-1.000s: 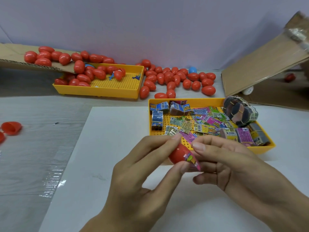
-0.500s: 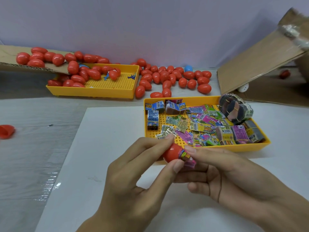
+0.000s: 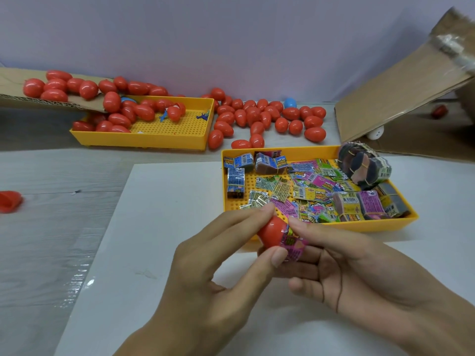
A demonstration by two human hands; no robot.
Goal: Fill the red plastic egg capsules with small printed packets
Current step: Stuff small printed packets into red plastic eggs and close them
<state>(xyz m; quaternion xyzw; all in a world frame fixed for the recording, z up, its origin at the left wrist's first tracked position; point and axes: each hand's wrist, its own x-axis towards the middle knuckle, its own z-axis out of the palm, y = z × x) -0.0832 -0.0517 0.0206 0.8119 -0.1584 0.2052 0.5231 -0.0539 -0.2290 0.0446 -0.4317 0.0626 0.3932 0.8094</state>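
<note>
Nearby, tray point(image 3: 282, 151) holds packets point(image 3: 311, 194).

A plain pale lilac wall point(image 3: 231, 34) stands behind the grey wood-grain table top point(image 3: 51, 227). On this table top, in its near middle part, lies a flat white board point(image 3: 167, 253). The light is soft and even.

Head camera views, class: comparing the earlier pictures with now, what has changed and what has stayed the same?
The pink printed packet has been pushed a little deeper into the red egg half by the right hand. The left hand still pinches the egg half. Both yellow trays and the loose eggs lie as before.
</note>
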